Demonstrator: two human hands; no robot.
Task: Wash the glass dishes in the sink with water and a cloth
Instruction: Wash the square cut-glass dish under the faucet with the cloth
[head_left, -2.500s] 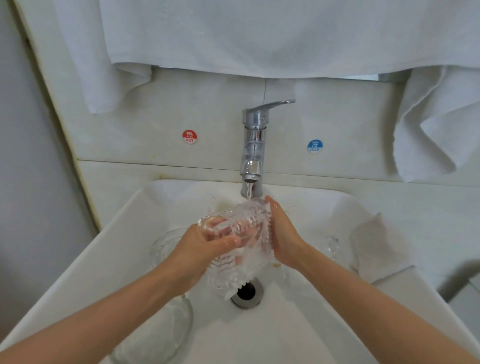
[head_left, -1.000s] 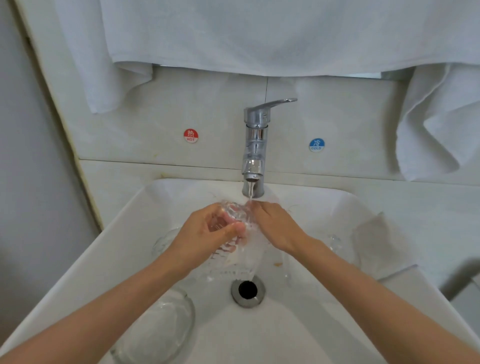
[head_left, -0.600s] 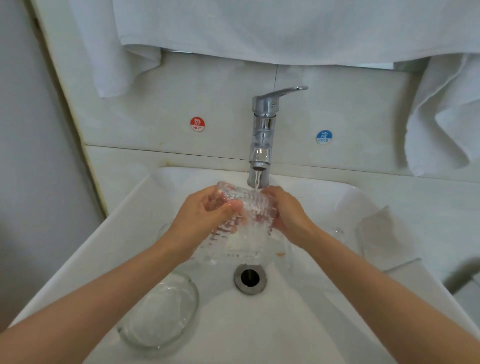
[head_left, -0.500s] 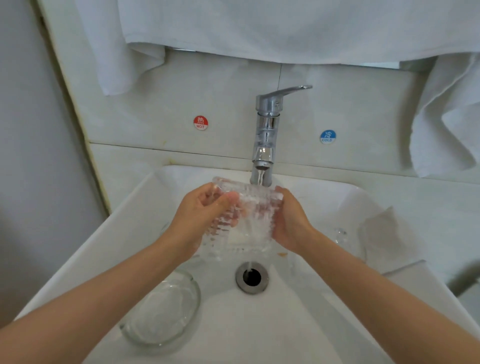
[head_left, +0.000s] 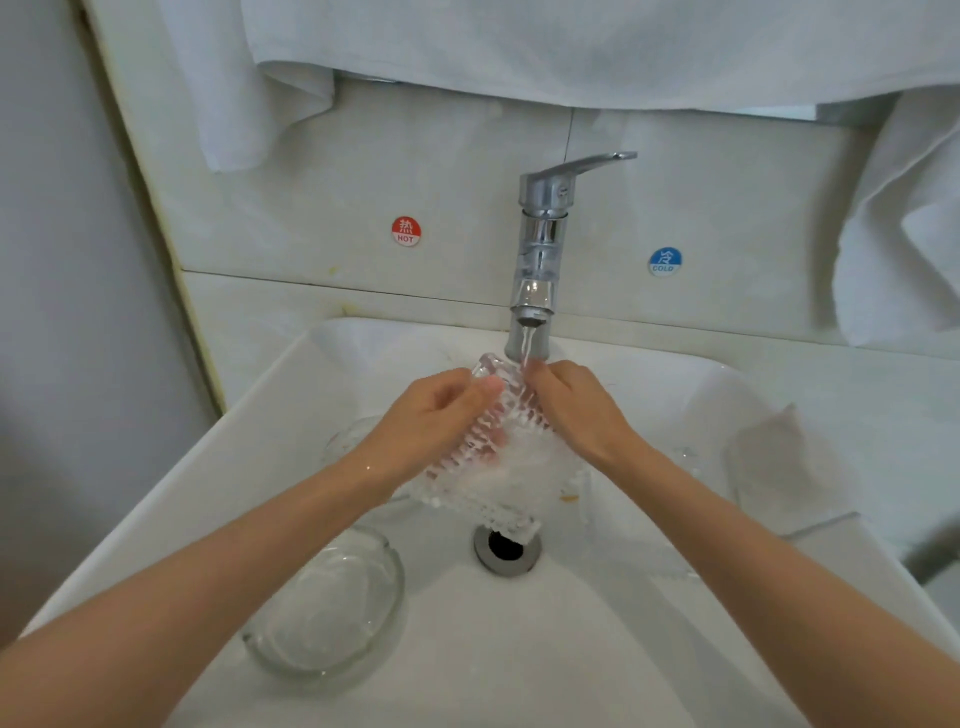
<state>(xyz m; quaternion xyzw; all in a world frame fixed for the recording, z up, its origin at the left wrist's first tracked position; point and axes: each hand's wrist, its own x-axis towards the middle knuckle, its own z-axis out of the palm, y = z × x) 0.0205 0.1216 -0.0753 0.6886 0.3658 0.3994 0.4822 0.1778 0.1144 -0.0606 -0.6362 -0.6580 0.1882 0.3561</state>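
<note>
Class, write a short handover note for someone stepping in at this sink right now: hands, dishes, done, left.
Left hand and right hand both grip the ribbed glass dish, tilted under the running faucet.
Round glass bowl lies in the sink, front left; another glass dish sits behind the left hand. Cloth lies on the right rim.
Done: nothing plainly finished.
Left: finish rinsing, then wash the others with the cloth.

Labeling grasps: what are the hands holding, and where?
One ribbed glass dish, under the running water: left hand grips its left side, right hand its right side.
</note>
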